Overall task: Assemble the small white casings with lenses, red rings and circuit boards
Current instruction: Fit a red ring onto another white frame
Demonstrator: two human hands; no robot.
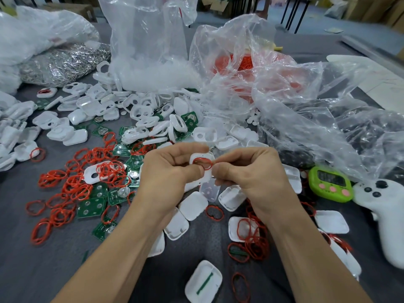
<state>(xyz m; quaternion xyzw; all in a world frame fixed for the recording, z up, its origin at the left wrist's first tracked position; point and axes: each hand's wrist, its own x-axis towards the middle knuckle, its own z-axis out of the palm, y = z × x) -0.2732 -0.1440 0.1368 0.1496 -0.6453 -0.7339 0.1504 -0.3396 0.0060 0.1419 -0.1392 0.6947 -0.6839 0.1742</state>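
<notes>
My left grip (172,169) is clamped on a small white casing (201,155), fingers curled round its left edge, thumb across the front. My right grip (247,171) pinches a red ring (205,165) between thumb and forefinger and holds it against the casing's open face, so the casing sits between both grips, raised off the grey bench (43,270). Left of my left grip, loose red rings (76,182) lie tangled over green circuit boards (90,206). Beyond both grips there is a heap of white casing halves (131,110), and past it clear plastic bags (284,84). Right of my right grip stands a green timer (330,184), with a white controller (384,211) just beside it. Under my wrists lie closed white casings (193,205).
</notes>
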